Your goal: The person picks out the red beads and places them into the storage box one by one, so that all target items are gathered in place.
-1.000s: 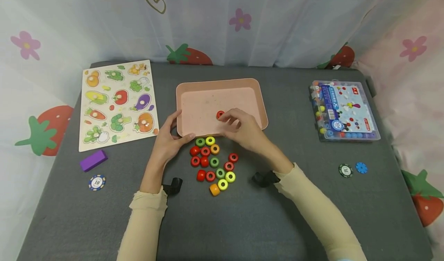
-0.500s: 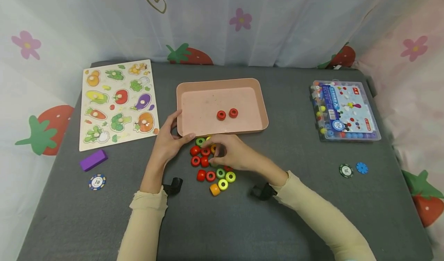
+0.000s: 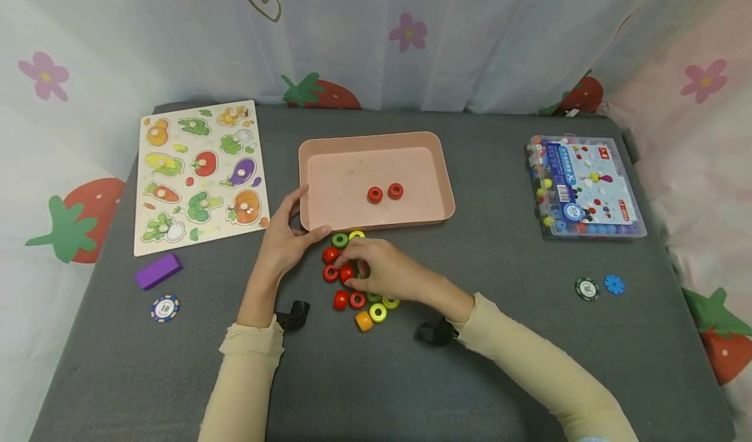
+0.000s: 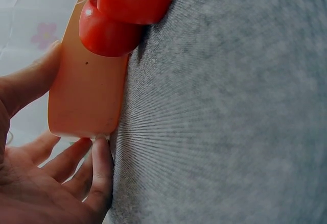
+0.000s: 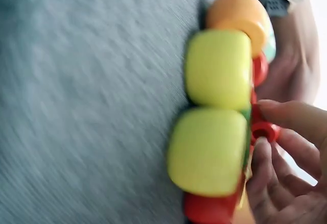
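My left hand (image 3: pixel 282 246) holds the near left corner of a pink tray (image 3: pixel 329 161), thumb on one side and fingers on the other. In the left wrist view, the fingertips press the tray's end wall (image 4: pixel 87 101). Two red ring beads (image 3: pixel 395 191) lie inside the tray. My right hand (image 3: pixel 388 269) is over the bead cluster in front of it, pinching a red bead (image 5: pixel 264 130) between thumb and fingers. Around it are red, green, yellow-green beads (image 3: pixel 378 312) and an orange bead (image 3: pixel 363 322). The hand hides several beads in the head view.
A vegetable puzzle board (image 3: pixel 200 181) lies at left, with a purple block (image 3: pixel 158 271) and a chip (image 3: pixel 164 309) in front. At right are a clear box of coloured pieces (image 3: pixel 587 187), a dark green chip (image 3: pixel 587 289) and a blue disc (image 3: pixel 614 284).
My right hand has left the tray, where a second red bead now shows, and moved toward me and left, down to the beads. My left hand stays at the tray's corner.
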Tool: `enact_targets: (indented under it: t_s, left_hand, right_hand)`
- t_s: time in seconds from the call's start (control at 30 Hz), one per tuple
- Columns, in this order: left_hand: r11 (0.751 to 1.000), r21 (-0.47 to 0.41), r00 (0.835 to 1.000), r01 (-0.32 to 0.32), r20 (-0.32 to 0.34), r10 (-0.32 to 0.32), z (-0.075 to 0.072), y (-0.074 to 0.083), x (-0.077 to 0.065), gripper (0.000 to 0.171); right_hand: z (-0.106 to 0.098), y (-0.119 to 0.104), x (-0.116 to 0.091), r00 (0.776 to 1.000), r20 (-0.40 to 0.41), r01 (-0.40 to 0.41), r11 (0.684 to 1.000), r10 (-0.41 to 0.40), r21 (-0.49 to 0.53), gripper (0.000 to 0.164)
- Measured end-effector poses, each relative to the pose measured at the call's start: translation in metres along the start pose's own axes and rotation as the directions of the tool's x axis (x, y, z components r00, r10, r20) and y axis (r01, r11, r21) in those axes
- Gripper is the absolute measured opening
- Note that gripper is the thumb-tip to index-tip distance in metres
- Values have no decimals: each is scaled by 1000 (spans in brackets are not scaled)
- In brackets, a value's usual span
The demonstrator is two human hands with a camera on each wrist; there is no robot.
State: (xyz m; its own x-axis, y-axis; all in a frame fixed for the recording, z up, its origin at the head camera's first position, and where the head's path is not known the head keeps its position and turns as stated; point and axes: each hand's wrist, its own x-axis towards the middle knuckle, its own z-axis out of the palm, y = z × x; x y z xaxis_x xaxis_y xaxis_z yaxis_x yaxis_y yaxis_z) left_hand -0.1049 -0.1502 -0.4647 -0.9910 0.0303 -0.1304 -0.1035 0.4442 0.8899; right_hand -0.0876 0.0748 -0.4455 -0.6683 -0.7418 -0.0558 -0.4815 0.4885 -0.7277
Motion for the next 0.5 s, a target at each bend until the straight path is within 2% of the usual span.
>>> enact_targets:
  t_s: [0.1, 0.23, 0.37, 0.5]
  left_hand:
    - [1000, 0, 1000, 0, -1, 0, 0, 0, 0, 87]
    - [1000, 4, 1000, 5, -5, -5, 0, 1, 0, 87]
    - [1000, 3, 1000, 21, -3, -21, 1, 1, 0, 87]
    - [1000, 1, 1000, 26, -2, -26, 1, 1, 0, 87]
  right_hand:
    - [-10, 3, 1, 996, -83, 26, 992, -16, 120, 30]
    - [-28, 10, 3, 974, -226, 66, 972, -14, 224, 32]
    - [-47, 22, 7, 936, -346, 44, 956, 62, 291, 31]
    - [-62, 37, 15, 890, -433, -19, 962, 141, 273, 30]
